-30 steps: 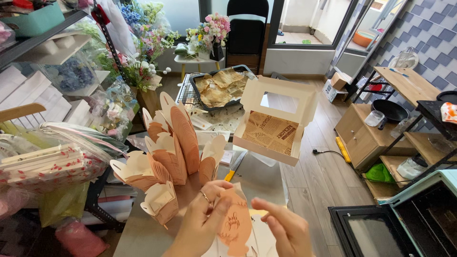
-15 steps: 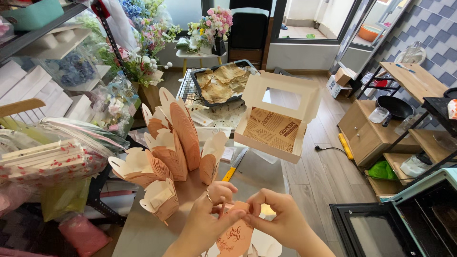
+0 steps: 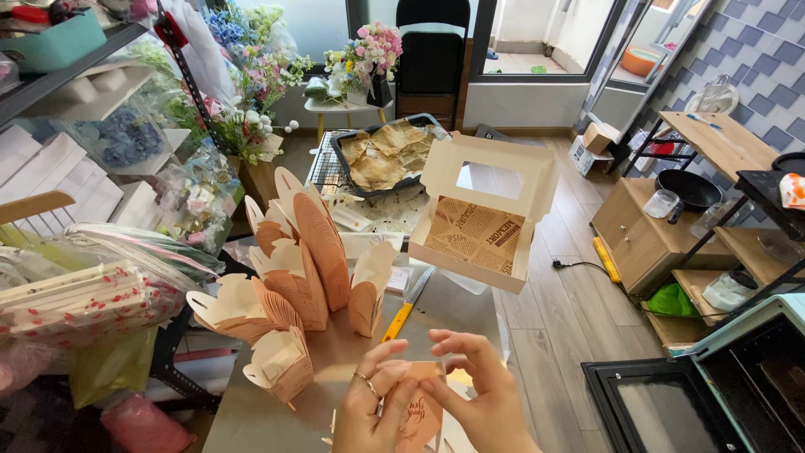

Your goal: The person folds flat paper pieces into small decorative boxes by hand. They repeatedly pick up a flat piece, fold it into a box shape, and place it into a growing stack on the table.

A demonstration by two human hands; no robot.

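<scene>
Pinching a small peach carton [image 3: 418,409] from both sides, the left hand [image 3: 373,411] and right hand [image 3: 478,394] close their fingers on its top flap, low over the surface [image 3: 335,352]; folded cartons [image 3: 293,285] stand beyond-left, a windowed box [image 3: 482,214] beyond-right.

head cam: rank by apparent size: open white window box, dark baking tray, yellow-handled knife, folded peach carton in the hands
1. Open white window box
2. Dark baking tray; it lies farther back, so its true size may match the box.
3. Folded peach carton and yellow-handled knife look alike; the carton is partly hidden by both hands and cropped.
</scene>
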